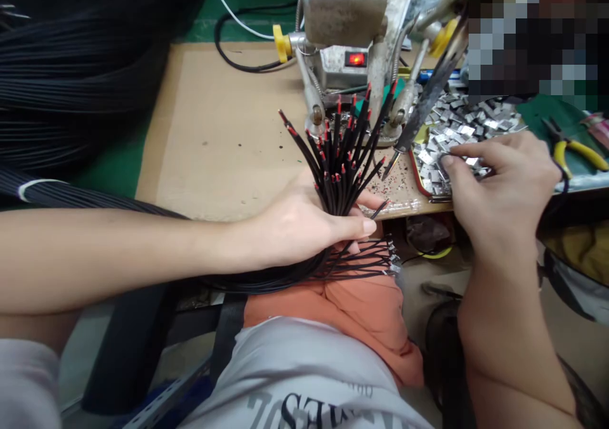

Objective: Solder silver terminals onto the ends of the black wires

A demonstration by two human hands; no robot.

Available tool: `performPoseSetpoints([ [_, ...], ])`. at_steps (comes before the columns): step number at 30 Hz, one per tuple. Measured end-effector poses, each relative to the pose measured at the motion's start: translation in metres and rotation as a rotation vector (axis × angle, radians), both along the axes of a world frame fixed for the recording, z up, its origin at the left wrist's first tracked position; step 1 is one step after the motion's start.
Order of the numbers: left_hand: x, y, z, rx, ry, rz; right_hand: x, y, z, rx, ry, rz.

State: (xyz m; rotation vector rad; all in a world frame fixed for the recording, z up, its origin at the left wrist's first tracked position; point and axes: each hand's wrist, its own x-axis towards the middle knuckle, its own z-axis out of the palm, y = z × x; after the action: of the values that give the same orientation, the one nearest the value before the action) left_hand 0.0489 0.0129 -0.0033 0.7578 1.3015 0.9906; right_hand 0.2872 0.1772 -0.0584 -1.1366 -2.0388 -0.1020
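The left hand (302, 219) is closed around a bundle of black wires (340, 175), its thumb and fingers wrapped across the middle. From the grip the red-tipped ends fan upward and away toward the far side of the tabletop, their long axis roughly upright and pointing at the base of a crimping press (345, 10). Below the hand, the wires bend right across the person's lap, where small metal ends (392, 264) show at their tips above an orange cloth (361, 315). The rest of the wire runs left to a large coil of black cable (71, 67).

The right hand (499, 188) is well to the right of the bundle, with its fingertips (445, 160) drawn together at the near edge of a tray (413, 172). They reach into a heap of metal terminals (469, 131), though whether they hold one is hard to tell. The left hand is the nearer to the wire tips, and the right hand is the nearer to the tray.

Between the bundle and the tray, a long dark pointed tool (428, 92) slants down toward the tabletop (214, 131). The press has a lit red indicator (355, 59). Yellow-handled pliers (578, 153) lie on a green mat (547, 115) to the far right.
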Motion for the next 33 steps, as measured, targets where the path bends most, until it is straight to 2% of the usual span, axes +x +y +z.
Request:
performPoseSetpoints([
  [3,-0.002,0.000,0.000,-0.001,0.019,-0.014,-0.002,-0.002,-0.004,-0.047,-0.094,-0.007],
  [5,-0.004,0.001,-0.001,0.028,0.032,-0.028,-0.003,-0.005,-0.002,-0.017,-0.099,-0.004],
  [8,-0.007,0.002,-0.004,0.063,0.063,-0.045,-0.008,-0.020,0.006,0.021,0.100,0.076],
  [9,-0.007,0.003,-0.005,0.059,0.076,-0.044,-0.011,-0.028,0.009,-0.037,0.209,0.120],
  [13,-0.006,0.008,-0.003,0.010,0.096,0.035,-0.030,-0.066,0.020,-0.487,0.594,0.317],
  [16,-0.004,0.011,-0.002,0.006,0.045,0.096,-0.042,-0.081,0.018,-0.737,0.719,0.400],
  [18,-0.004,0.012,-0.003,0.023,0.010,0.111,-0.048,-0.083,0.013,-0.839,0.794,0.417],
  [23,-0.004,0.013,-0.007,0.045,-0.002,0.125,-0.059,-0.082,0.001,-0.877,0.880,0.457],
  [33,-0.004,0.015,-0.006,0.068,0.016,0.129,-0.061,-0.084,-0.001,-0.885,0.888,0.489],
])
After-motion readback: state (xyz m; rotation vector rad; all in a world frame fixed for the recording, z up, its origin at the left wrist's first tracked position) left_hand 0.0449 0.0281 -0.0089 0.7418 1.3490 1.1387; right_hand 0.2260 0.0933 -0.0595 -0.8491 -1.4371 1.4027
